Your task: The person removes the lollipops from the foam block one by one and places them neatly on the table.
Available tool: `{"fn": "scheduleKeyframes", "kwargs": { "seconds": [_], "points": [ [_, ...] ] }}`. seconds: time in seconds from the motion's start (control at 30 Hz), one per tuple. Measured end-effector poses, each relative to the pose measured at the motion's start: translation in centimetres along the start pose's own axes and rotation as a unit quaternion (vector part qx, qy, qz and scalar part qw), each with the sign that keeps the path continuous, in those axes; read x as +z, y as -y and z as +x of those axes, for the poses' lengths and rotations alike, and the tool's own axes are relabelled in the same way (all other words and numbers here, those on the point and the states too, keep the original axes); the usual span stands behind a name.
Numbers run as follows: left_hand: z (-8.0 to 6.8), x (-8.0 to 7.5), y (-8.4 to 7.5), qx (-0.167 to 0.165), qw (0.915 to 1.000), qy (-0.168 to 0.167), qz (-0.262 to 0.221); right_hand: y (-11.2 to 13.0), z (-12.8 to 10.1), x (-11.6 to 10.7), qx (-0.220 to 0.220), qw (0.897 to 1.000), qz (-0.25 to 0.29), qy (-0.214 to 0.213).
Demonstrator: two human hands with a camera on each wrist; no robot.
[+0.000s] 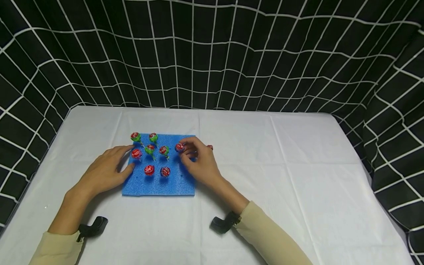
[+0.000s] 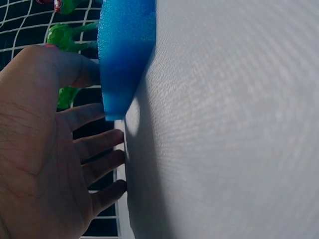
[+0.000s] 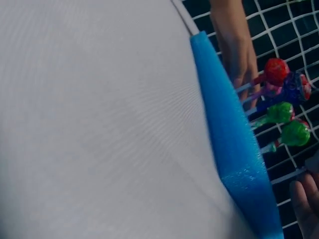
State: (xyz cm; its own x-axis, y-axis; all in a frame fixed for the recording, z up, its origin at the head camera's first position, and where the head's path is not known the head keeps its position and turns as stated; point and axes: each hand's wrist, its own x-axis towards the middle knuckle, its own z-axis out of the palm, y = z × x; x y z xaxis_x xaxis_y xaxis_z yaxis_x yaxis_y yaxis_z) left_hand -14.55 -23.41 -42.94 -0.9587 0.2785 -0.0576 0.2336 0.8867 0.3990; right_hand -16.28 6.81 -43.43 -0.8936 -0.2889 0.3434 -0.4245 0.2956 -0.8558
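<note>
Several wrapped lollipops stand by their sticks in a blue foam block [image 1: 142,188], among them a green one [image 1: 153,137], a red one [image 1: 149,170] and a dark blue one [image 1: 165,172]. At the block's right side my right hand [image 1: 202,162] pinches a purple-blue lollipop [image 1: 179,147] with curled fingers. Its stick [image 3: 286,177] meets the foam in the right wrist view. My left hand [image 1: 105,170] rests against the block's left edge, thumb and fingers spread and relaxed; the thumb [image 2: 82,69] overlaps the foam in the left wrist view.
Another lollipop [image 1: 210,147] shows partly behind my right hand, mostly hidden. The block lies on a table with a white cloth [image 1: 265,176]. Black curtains with a white grid [image 1: 212,55] stand at the back and sides. Each wrist carries a black mount [image 1: 94,227].
</note>
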Motion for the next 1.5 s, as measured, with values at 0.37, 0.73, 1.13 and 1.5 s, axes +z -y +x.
{"fn": "scheduleKeyframes", "kwargs": {
  "seconds": [0.37,0.73,1.13,1.5],
  "points": [
    [-0.1,0.0,0.0,0.002,1.0000,0.000,0.005,0.4,-0.5,-0.6,0.021,0.999,0.043,-0.025],
    [-0.1,0.3,0.2,0.005,1.0000,0.006,0.000,0.2,-1.3,-2.1,0.044,0.997,0.029,-0.053],
    [-0.2,-0.1,0.2,0.004,1.0000,0.000,0.001,-0.3,-1.3,-3.8,0.061,0.996,-0.002,-0.068],
    [0.0,-0.1,0.1,0.006,1.0000,-0.005,0.001,-1.0,-1.7,-5.8,0.088,0.991,-0.064,-0.082]
  ]
}}
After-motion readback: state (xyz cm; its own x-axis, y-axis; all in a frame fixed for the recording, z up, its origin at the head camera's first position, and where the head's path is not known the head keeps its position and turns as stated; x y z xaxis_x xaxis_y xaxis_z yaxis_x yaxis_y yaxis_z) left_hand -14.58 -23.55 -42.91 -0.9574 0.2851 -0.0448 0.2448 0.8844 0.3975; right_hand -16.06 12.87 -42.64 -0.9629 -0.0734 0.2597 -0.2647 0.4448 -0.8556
